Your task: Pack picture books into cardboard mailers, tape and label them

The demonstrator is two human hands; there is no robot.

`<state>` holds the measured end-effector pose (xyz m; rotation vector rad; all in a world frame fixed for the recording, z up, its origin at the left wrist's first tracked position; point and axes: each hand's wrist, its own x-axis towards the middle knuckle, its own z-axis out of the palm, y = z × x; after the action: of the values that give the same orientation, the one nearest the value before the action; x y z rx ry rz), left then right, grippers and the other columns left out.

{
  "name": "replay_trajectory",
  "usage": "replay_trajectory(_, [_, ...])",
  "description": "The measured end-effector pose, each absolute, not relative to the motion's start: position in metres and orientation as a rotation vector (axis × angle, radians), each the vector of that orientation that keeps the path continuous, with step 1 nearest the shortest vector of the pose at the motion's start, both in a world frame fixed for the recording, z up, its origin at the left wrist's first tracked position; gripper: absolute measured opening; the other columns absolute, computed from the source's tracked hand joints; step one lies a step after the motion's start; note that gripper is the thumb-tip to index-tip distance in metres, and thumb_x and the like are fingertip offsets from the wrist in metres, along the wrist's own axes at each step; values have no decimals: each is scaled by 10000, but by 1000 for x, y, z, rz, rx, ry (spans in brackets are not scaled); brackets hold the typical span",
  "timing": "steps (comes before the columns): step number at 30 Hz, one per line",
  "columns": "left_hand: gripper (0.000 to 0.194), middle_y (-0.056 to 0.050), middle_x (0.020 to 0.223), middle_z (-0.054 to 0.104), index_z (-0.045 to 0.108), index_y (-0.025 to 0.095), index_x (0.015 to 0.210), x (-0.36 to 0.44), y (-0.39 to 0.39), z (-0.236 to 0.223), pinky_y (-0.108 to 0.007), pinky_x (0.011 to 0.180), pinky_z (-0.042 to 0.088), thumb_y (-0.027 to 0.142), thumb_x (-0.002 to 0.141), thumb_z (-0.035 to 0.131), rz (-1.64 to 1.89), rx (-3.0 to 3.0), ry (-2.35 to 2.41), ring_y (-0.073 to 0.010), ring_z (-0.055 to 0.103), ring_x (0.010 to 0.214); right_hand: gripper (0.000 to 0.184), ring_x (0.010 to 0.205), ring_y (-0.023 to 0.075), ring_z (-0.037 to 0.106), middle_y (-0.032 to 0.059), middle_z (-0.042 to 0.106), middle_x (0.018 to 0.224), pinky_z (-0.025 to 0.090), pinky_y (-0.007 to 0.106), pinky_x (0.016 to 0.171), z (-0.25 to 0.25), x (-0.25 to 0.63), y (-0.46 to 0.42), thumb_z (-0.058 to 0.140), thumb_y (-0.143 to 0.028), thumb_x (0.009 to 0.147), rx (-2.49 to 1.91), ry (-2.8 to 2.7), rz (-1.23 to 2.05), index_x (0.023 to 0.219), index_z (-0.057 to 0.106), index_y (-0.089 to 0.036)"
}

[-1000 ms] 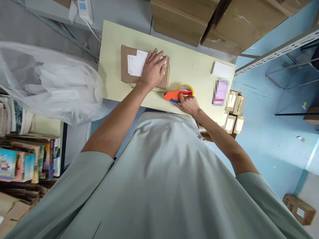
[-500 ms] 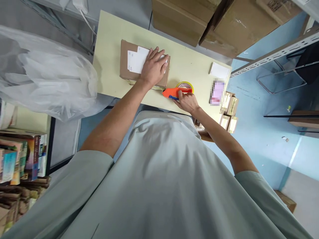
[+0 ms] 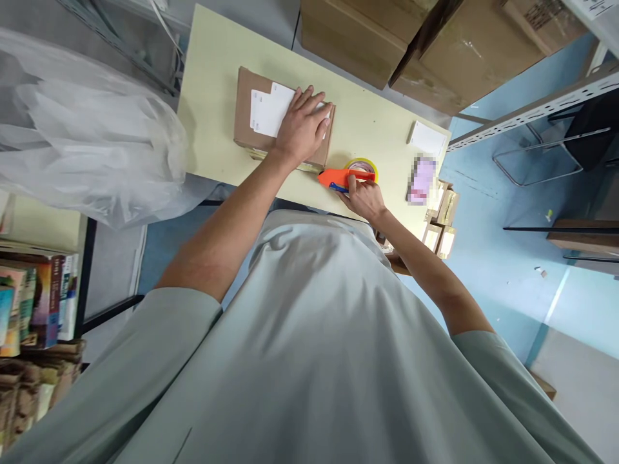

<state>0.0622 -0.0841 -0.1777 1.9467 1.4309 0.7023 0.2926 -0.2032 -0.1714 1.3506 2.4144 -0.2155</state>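
My left hand lies flat with fingers stretched out on top of a brown cardboard box. White paper labels cover part of the box's top, and my hand hides some of them. My right hand is closed around an orange tape dispenser with a blue part. The dispenser carries a roll of yellow-edged tape and sits close to the box's near right corner. Both the box and the dispenser are at the pale yellow table.
A white stack of cards or labels and a blurred purple item lie at the table's right end. Large cartons stand behind. A clear plastic bag bulges at left, above books. Small boxes are stacked at right.
The camera view has shifted slightly. My left hand stays flat on the box and my right hand keeps its grip on the tape dispenser; neither has visibly moved against the table.
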Motion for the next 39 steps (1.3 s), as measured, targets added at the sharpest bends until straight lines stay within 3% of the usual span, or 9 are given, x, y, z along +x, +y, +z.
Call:
replay_trajectory(4, [621, 104, 1705, 601, 636, 448, 1585, 62, -84, -176, -559, 1509, 33, 500, 982, 497, 702, 1931, 1402, -269, 279, 1759, 685, 1009, 388, 756, 304, 790, 1127, 515, 490, 928, -178, 294, -203, 194, -440, 1185, 1360, 2438, -195, 1560, 459, 68])
replay_trajectory(10, [656, -86, 1739, 571, 515, 219, 1705, 61, -93, -175, -546, 1491, 140, 339, 1071, 401, 580, 2160, 1412, -300, 392, 1710, 686, 1008, 381, 741, 290, 790, 1151, 505, 493, 951, -179, 287, -204, 226, -477, 1196, 1305, 2426, -231, 1577, 486, 30])
replay_trajectory(13, [602, -154, 1672, 613, 549, 134, 1647, 61, -105, -175, -550, 1477, 173, 222, 1087, 346, 538, 2253, 1416, -308, 415, 1698, 712, 1031, 369, 741, 315, 779, 1161, 501, 454, 931, -175, 273, -210, 149, -474, 1208, 1205, 2434, -311, 1543, 490, 54])
replay_trajectory(21, [551, -117, 1685, 612, 615, 197, 1537, 70, -143, -173, -549, 1483, 161, 116, 1041, 390, 433, 2137, 1432, -194, 314, 1751, 622, 1034, 350, 734, 326, 766, 1168, 484, 464, 915, -176, 230, -214, 92, -240, 1156, 1039, 2486, -525, 1504, 520, 47])
replay_trajectory(26, [424, -169, 1659, 633, 708, 231, 1395, 71, -147, -166, -529, 1455, 188, 329, 994, 610, 414, 2086, 1441, -251, 357, 1733, 577, 987, 339, 723, 304, 763, 1147, 460, 486, 930, -175, 234, -203, 160, -255, 1152, 1075, 2479, -596, 1480, 543, 25])
replay_trajectory(29, [372, -141, 1518, 741, 706, 207, 1261, 69, -145, -164, -490, 1421, 269, 507, 1044, 665, 337, 2114, 1464, -188, 271, 1758, 595, 1022, 344, 744, 314, 768, 1149, 467, 469, 929, -166, 253, -192, 139, -302, 1184, 1098, 2459, -609, 1485, 516, 47])
replay_trajectory(31, [379, -120, 1457, 777, 690, 210, 1233, 68, -145, -163, -472, 1413, 294, 552, 1135, 563, 296, 2111, 1480, -145, 228, 1768, 615, 1053, 353, 756, 326, 774, 1156, 470, 458, 928, -160, 274, -179, 130, -335, 1202, 1135, 2428, -601, 1504, 494, 58])
replay_trajectory(34, [386, -142, 1586, 706, 682, 219, 1379, 66, -146, -164, -561, 1474, 237, 410, 1177, 414, 300, 2070, 1472, -221, 316, 1754, 643, 1073, 374, 767, 358, 778, 1162, 464, 452, 914, -157, 309, -151, 125, -357, 1213, 1254, 2361, -550, 1542, 443, 95])
replay_trajectory(39, [516, -136, 1684, 628, 618, 247, 1569, 63, -146, -164, -656, 1482, 179, 243, 1086, 435, 294, 2027, 1443, -315, 358, 1739, 632, 1091, 388, 771, 357, 792, 1189, 444, 464, 953, -167, 330, -102, 200, -382, 1222, 1354, 2368, -494, 1579, 420, 91])
